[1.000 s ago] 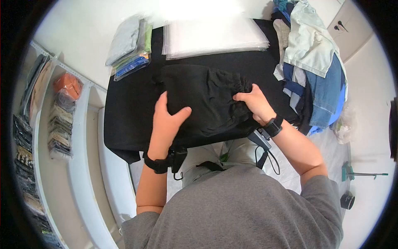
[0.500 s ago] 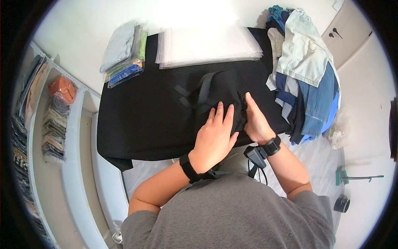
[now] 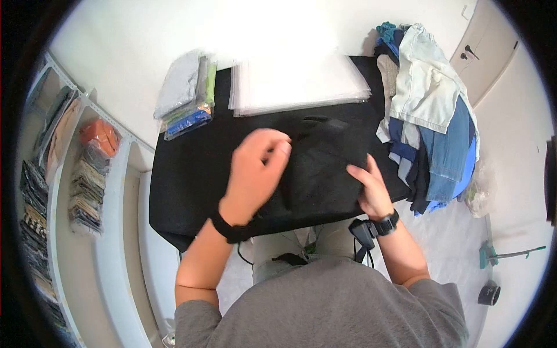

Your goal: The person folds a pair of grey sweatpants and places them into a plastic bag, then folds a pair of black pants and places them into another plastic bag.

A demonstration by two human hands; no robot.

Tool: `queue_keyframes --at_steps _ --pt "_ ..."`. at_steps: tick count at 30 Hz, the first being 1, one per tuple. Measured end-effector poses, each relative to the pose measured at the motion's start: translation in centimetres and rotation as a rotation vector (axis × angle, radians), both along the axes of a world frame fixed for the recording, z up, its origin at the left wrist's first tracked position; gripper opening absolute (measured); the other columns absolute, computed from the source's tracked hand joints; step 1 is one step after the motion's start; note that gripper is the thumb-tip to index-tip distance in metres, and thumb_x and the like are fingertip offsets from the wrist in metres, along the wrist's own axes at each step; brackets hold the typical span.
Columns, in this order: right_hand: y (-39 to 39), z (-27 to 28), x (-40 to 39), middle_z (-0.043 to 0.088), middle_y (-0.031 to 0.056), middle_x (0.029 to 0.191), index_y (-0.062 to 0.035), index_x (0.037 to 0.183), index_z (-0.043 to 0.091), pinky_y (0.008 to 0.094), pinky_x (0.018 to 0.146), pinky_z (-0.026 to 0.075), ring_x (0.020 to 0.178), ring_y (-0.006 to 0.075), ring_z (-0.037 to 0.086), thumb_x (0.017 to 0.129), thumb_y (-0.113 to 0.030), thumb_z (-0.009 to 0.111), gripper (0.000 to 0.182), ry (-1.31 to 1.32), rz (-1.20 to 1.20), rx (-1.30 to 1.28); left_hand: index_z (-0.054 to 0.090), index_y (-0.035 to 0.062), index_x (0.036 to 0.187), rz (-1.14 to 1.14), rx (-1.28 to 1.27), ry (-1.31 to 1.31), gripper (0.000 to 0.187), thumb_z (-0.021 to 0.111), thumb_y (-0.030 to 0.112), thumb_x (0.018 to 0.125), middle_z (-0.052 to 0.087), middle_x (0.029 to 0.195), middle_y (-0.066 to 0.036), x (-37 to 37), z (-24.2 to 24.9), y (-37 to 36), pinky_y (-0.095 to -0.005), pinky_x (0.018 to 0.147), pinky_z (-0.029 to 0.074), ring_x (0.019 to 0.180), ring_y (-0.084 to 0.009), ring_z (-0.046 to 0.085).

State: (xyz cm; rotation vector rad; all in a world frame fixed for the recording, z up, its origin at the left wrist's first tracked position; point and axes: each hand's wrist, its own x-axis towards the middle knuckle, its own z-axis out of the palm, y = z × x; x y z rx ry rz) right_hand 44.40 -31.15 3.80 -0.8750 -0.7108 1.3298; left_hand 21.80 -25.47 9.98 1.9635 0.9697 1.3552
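Note:
A black garment [image 3: 325, 168] lies folded on the black-covered table [image 3: 180, 191]; its outline is hard to tell from the cloth. A dark, shinier strip [image 3: 326, 122] shows at its far end. My left hand [image 3: 255, 168] is raised at the garment's left side, fingers curled and thumb against them, slightly blurred. Whatever it pinches, if anything, is too dark to make out. At the right side of the garment, my right hand [image 3: 374, 188] is turned on edge with thumb and index finger apart, the thumb reaching over the fabric.
Clear plastic bags [image 3: 301, 87] are stacked at the back. Bagged folded clothes [image 3: 185, 93] stand at the back left. Loose clothes [image 3: 432, 104] are heaped over the right edge. Left of the table, a shelf [image 3: 110, 232] holds more packed clothes.
My left hand has lifted off the garment and moved left, its fingers going from flat to curled. My right hand's thumb has spread away from its fingers. The view has shifted slightly.

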Motion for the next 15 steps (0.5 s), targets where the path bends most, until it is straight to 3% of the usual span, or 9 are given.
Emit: queue_keyframes --at_steps 1,3,4,7,9,11,13,15 --pt "-0.7 0.1 0.7 0.053 0.0091 0.122 -0.0023 0.127 0.042 0.035 0.093 0.043 0.108 0.0219 0.053 0.08 -0.006 0.063 0.052 -0.009 -0.041 0.042 0.062 0.0004 0.091 0.086 -0.022 0.094 0.011 0.058 0.009 0.085 0.063 0.088 -0.011 -0.9 1.4 1.1 -0.0292 0.065 0.051 0.078 -0.0203 0.063" --pt "-2.6 -0.3 2.6 0.053 0.0094 0.122 -0.0031 0.128 0.043 0.0368 0.092 0.043 0.109 0.024 0.053 0.08 -0.008 0.06 0.051 0.127 -0.061 0.027 0.062 -0.0005 0.091 0.165 0.102 0.37 0.017 0.059 0.014 0.083 0.064 0.091 -0.017 -2.9 1.4 5.7 -0.0362 0.074 0.05 0.083 -0.0311 0.063" --pt "-3.3 -1.7 3.9 0.053 0.0122 0.123 -0.004 0.129 0.043 0.0386 0.092 0.044 0.108 0.0278 0.054 0.082 -0.022 0.059 0.052 0.116 -0.093 0.016 0.062 -0.0009 0.095 0.191 0.047 0.46 0.021 0.058 0.016 0.083 0.064 0.094 -0.019 -3.8 0.4 8.7 -0.0395 0.079 0.048 0.088 -0.0346 0.062" --pt "-4.9 -3.9 6.5 0.056 0.013 0.12 -0.002 0.124 0.048 0.0396 0.092 0.044 0.106 0.0297 0.055 0.081 -0.036 0.059 0.056 0.254 -0.106 -0.064 0.062 0.0001 0.103 0.255 0.027 0.736 0.028 0.058 0.018 0.082 0.064 0.099 -0.021 -5.3 -3.3 16.3 -0.0423 0.086 0.047 0.098 -0.0348 0.06" --pt "-4.8 -6.0 7.2 0.057 0.0127 0.119 -0.0023 0.123 0.05 0.0394 0.092 0.044 0.105 0.0293 0.055 0.081 -0.037 0.059 0.055 0.229 -0.188 -0.077 0.061 0.0023 0.108 0.283 -0.018 0.915 0.031 0.058 0.018 0.081 0.063 0.102 -0.021 -5.3 -5.9 20.1 -0.0427 0.088 0.047 0.1 -0.0348 0.059" --pt "-5.0 -7.2 7.8 0.057 0.0123 0.116 -0.0046 0.121 0.052 0.0419 0.09 0.044 0.104 0.0298 0.054 0.079 -0.04 0.06 0.056 0.282 -0.243 -0.154 0.063 0.005 0.105 0.316 0.087 0.901 0.026 0.054 0.016 0.082 0.063 0.102 -0.019 -5.2 -8.9 22.5 -0.0431 0.085 0.048 0.099 -0.034 0.06" --pt "-4.7 -8.0 8.2 0.058 0.0128 0.116 -0.004 0.121 0.052 0.0413 0.09 0.044 0.103 0.0304 0.055 0.079 -0.042 0.06 0.057 0.359 -0.233 -0.055 0.064 0.0072 0.1 0.398 0.02 1.0 0.022 0.051 0.013 0.083 0.064 0.104 -0.017 -4.2 -9.0 22.5 -0.0438 0.082 0.05 0.098 -0.0326 0.061" --pt "-5.0 -8.3 8.5 0.058 0.0135 0.116 -0.0035 0.122 0.052 0.0415 0.089 0.045 0.102 0.0312 0.056 0.079 -0.043 0.06 0.059 0.372 -0.241 -0.064 0.067 0.008 0.09 0.46 0.021 1.13 0.018 0.05 0.011 0.083 0.067 0.09 -0.014 -3.7 -9.5 22.8 -0.0426 0.075 0.052 0.088 -0.031 0.065"
